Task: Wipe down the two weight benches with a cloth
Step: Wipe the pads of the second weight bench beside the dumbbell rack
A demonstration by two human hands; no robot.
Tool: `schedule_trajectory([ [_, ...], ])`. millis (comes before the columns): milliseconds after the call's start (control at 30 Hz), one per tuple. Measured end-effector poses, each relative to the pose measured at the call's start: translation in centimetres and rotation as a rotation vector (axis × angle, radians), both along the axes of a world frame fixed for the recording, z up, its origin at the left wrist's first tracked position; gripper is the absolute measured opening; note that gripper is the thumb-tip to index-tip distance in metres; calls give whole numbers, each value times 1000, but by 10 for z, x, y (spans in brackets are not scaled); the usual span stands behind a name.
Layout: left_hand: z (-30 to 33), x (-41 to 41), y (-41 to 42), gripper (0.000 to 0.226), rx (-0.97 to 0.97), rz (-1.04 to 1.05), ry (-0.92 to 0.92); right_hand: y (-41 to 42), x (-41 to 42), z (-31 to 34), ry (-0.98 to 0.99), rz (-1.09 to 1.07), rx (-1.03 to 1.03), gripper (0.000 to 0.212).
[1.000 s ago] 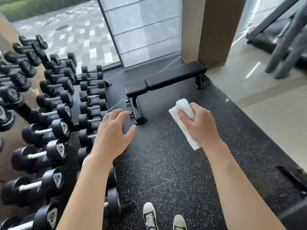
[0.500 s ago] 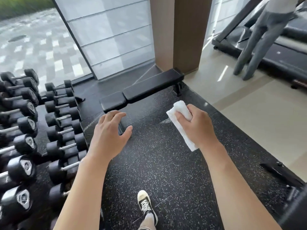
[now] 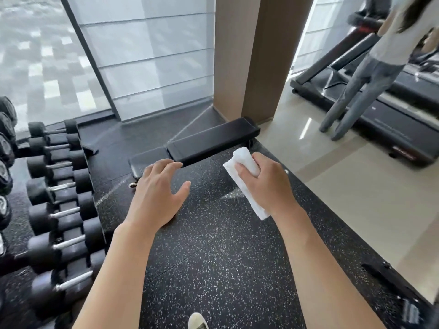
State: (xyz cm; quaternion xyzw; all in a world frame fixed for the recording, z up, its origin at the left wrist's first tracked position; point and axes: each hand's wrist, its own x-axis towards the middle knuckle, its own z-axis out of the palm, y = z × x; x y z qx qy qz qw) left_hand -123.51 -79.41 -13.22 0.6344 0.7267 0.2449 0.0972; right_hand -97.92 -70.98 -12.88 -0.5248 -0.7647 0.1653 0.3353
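Right fingers: your right hand, right of centre frame, has its fingers curled round a folded white cloth; one end pokes up past the knuckles, the other trails below the wrist.
Left fingers: your left hand, centre frame, is spread and relaxed, holding nothing, raised over the floor.
Task item: a flat black padded weight bench, seat and long pad end to end, lies just above your hands in the frame; nothing touches it yet.
Second bench: not identifiable in this view.
Floor: speckled black rubber matting beneath you, meeting pale glossy tile to the right.
Left edge: a rack of black dumbbells with steel handles.
Upper right: a person in grey trousers beside a black treadmill.
Stage, as judged: approach; wiping not begun.
Risk one: the trailing cloth end could drag or fold under, so you wipe with only part of it.
Risk two: leaning in with your left hand, you may knock the dumbbell ends, which sit near.
Risk three: the bench's low frame is mostly hidden; you could catch a foot.
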Motion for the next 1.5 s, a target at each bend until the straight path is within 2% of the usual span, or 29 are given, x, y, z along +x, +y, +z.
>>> schedule_trajectory([
  [333,8,-60,52,51,73,53,-45,68,-61,23,-29,36,70,45],
  [533,-6,-85,92,51,60,117,-33,128,-89,10,-22,85,42,44],
  [933,-29,-118,259,53,-20,270,-12,339,-140,-24,7,244,-60,44],
  [1100,-26,-125,298,53,-69,366,-3,409,-164,-30,27,324,-100,44],
  [1500,2,-167,337,52,-67,486,48,467,-223,-22,99,454,-164,40],
])
